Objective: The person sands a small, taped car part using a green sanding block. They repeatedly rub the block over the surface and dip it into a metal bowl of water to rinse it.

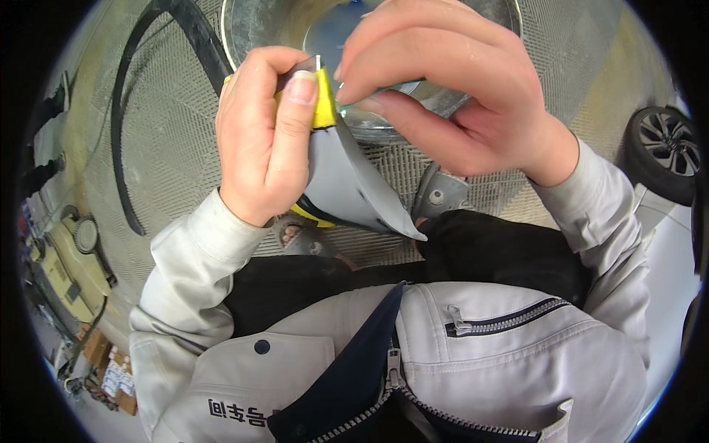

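My left hand (pixel 258 136) is wrapped around the upper end of a curved grey panel piece (pixel 358 181), its thumb pressed on a yellow patch (pixel 325 107) there. The piece tapers to a point near my knees, and more yellow shows along its lower left edge. Close beside that upper end, my right hand (pixel 465 88) pinches a thin, greenish, see-through strip (pixel 406 87) between thumb and fingers. The strip's tip is close to the yellow edge; whether it touches I cannot tell. My fingers hide part of both things.
A large round metal tub (pixel 227 33) stands just beyond my hands. A long black curved trim strip (pixel 122 118) lies on the textured floor to the left. Far right is a car wheel (pixel 667 151). My feet in grey sandals (pixel 443 193) are below the panel piece.
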The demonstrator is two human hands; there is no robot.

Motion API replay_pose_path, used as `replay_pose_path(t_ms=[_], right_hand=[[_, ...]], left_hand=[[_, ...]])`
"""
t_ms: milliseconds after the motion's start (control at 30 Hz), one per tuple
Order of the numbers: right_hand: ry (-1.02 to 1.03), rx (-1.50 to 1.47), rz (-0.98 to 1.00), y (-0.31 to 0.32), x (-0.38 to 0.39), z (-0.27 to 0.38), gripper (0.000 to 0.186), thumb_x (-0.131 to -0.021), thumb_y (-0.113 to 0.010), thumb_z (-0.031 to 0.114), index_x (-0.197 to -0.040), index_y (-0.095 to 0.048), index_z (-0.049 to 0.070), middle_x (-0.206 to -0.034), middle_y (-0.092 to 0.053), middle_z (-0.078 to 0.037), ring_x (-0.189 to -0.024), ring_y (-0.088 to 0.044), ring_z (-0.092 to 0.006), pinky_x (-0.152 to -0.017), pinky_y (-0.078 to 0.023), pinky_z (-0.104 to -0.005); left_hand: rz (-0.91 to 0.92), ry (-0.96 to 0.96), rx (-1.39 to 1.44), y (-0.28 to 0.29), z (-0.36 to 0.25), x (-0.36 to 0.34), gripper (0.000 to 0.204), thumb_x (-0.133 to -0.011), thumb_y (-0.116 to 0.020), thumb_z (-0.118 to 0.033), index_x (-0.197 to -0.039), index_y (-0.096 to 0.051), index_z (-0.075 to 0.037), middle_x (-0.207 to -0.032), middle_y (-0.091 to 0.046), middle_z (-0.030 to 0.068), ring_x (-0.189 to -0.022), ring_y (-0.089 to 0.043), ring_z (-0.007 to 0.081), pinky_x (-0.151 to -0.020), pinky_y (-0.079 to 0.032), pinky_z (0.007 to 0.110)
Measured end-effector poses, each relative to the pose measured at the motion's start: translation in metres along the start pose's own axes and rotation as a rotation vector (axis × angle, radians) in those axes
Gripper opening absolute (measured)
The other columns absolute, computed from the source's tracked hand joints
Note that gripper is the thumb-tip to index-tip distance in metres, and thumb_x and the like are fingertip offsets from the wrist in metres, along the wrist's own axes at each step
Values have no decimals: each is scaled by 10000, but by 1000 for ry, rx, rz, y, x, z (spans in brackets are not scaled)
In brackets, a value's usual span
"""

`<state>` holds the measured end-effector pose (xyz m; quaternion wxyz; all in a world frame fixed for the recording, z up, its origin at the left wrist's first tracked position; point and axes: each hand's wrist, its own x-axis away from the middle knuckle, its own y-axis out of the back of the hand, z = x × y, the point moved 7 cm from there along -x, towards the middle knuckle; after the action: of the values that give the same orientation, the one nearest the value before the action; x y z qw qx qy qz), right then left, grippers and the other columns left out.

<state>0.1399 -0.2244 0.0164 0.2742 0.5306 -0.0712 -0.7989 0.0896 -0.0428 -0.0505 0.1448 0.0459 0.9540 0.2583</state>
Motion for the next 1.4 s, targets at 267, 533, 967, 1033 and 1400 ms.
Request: replay_pose_path(t_ms=[267,533,967,1033,1400], right_hand=[[-110,-68,-86,3,34,4,155,-924,-787,8,-1063,-751,66,-990,-721,-91,-843,-725,-316,-739,-593,-402],[-137,34,4,-7,32,9,115,-903,-772,60,-965,-675,58,-922,-633,-100,-794,-684,-334,-696,-559,-429],[-197,195,-43,-24,34,13,205,-769,-830,-10,-935,-744,73,-992,-741,-50,-802,-716,-244,-669,-588,-367],[-199,186,-106,-26,37,13,201,-758,-831,8,-901,-713,86,-972,-727,-20,-783,-701,-241,-647,-579,-378],[-183,184,-44,-26,34,14,222,-748,-853,1,-924,-740,75,-975,-732,-40,-795,-708,-248,-668,-589,-361]], left_hand=[[-4,44,86,6,10,9,290,-1222,-520,-236,-1306,-650,10,-1024,-673,44,-915,-594,125,-827,-497,294],[-17,130,125,7,19,12,321,-1233,-510,-272,-1335,-629,9,-1069,-663,38,-940,-580,112,-845,-491,285],[-22,41,-1,8,9,9,310,-1226,-493,-257,-1302,-632,9,-1052,-663,52,-922,-585,124,-829,-494,295],[-16,43,-15,8,9,9,302,-1225,-490,-249,-1295,-634,7,-1039,-663,52,-911,-587,126,-817,-494,297],[22,36,-102,7,5,5,259,-1201,-504,-206,-1226,-656,1,-981,-668,77,-856,-610,182,-794,-506,338]])
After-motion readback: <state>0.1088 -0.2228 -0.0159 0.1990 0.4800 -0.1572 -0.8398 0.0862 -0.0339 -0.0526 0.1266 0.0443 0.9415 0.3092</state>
